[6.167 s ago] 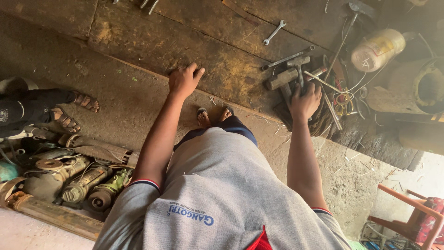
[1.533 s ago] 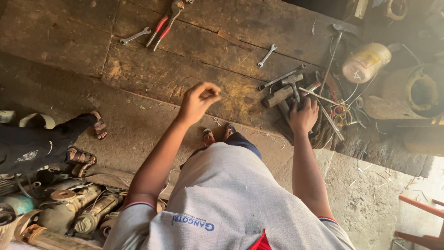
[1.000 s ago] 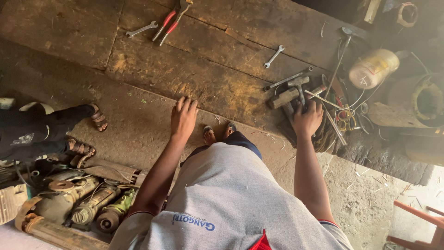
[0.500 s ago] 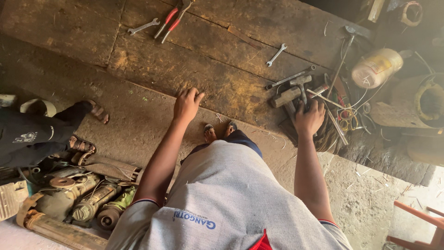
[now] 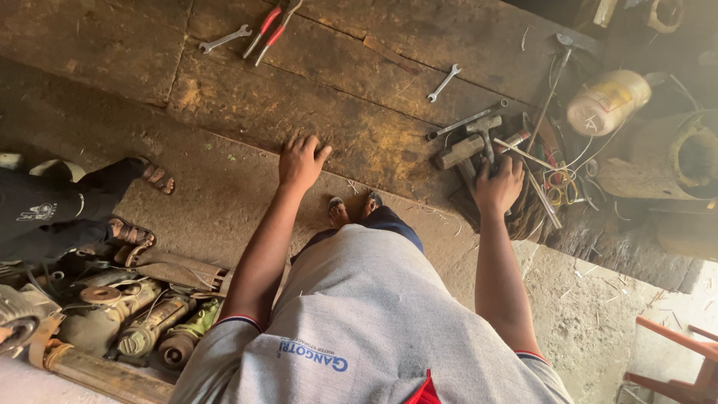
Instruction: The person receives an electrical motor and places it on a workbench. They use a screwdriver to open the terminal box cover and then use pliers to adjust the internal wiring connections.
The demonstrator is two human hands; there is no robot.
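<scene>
My left hand [image 5: 301, 161] lies flat on the front edge of a worn wooden workbench [image 5: 314, 105], fingers slightly apart and holding nothing. My right hand [image 5: 498, 185] rests on a pile of tools at the bench's right end. Its fingers lie over the handle of a hammer [image 5: 484, 133], beside a thick metal bar [image 5: 458, 152] and a long rod [image 5: 467, 120]. Whether it grips the handle is hidden under the palm. My feet [image 5: 351, 209] show below, between my arms.
A spanner [image 5: 224, 39] and red-handled pliers [image 5: 268, 30] lie at the bench's back, a small spanner [image 5: 444, 82] further right. A yellowish plastic jug [image 5: 607, 102] and tangled wires [image 5: 557, 176] sit right. Another person's sandalled feet [image 5: 142, 206] and old motor parts [image 5: 142, 322] are on the floor left.
My left hand was raised with pinched fingers, then came down flat on the bench edge. My right hand has stayed on the tool pile. The view shifted a little.
</scene>
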